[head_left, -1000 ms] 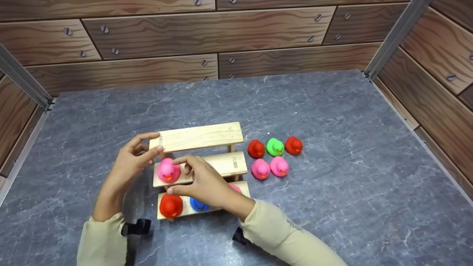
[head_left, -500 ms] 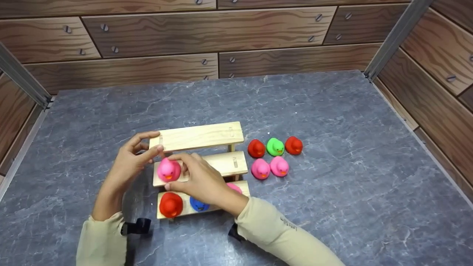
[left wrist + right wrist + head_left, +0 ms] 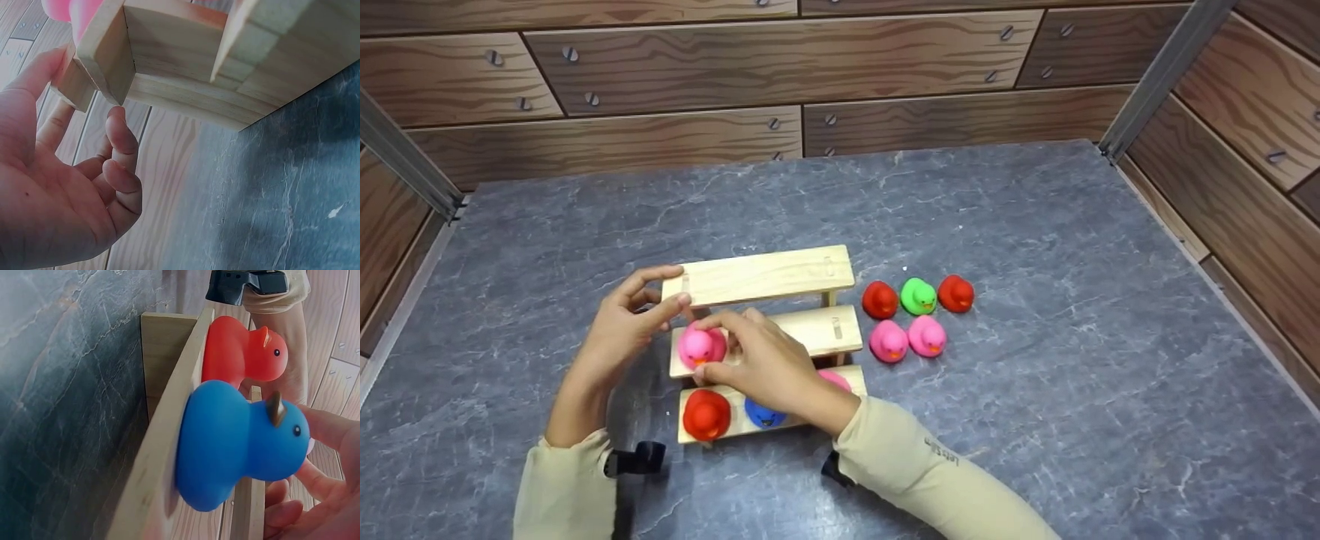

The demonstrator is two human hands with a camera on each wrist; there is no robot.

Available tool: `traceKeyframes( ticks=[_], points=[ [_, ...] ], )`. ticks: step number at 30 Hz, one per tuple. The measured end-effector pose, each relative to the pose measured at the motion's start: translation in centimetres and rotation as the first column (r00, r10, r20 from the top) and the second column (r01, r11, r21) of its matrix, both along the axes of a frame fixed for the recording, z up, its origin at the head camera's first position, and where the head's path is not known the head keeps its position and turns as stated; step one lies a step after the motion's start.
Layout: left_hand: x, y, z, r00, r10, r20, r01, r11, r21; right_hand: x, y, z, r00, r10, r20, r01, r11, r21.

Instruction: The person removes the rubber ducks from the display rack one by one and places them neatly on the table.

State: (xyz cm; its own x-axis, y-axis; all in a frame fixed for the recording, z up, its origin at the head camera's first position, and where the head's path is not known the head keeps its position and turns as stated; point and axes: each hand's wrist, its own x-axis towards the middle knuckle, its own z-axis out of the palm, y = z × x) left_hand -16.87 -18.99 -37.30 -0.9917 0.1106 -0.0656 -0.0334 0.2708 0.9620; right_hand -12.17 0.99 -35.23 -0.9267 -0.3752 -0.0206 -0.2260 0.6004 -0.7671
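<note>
Two bare hands work at a three-tier stepped stand of pale wood [image 3: 757,274]. Left hand [image 3: 620,328]: forearm angled up along the stand's left side; thumb and forefinger grip the left end of its top board, other fingers bent (left wrist view). Right hand [image 3: 769,364]: forearm enters diagonally from the stand's front right, hand crossing above the bottom board; thumb in front and forefinger behind pinch a glossy bright-pink toy duck with an orange bill [image 3: 697,345]. Pinched duck: upright, left end of the stand's middle board. Bottom board: plain red toy duck [image 3: 706,415] at left end, royal-blue toy duck [image 3: 765,416] beside it, second pink duck [image 3: 837,379] farther right, mostly hidden by the right hand. Right of the stand, on dark-grey marbled tabletop [image 3: 1072,315]: red, green, red ducks behind, two pink in front.
</note>
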Motion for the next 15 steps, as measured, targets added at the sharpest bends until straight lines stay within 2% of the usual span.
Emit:
traceKeyframes(
  ticks=[15],
  points=[
    [-0.08, 0.13, -0.04, 1.0, 0.022, 0.017, -0.021, 1.0, -0.009, -0.22, 0.26, -0.41, 0.999, -0.033, -0.036, 0.032, 0.999, -0.036]
  ],
)
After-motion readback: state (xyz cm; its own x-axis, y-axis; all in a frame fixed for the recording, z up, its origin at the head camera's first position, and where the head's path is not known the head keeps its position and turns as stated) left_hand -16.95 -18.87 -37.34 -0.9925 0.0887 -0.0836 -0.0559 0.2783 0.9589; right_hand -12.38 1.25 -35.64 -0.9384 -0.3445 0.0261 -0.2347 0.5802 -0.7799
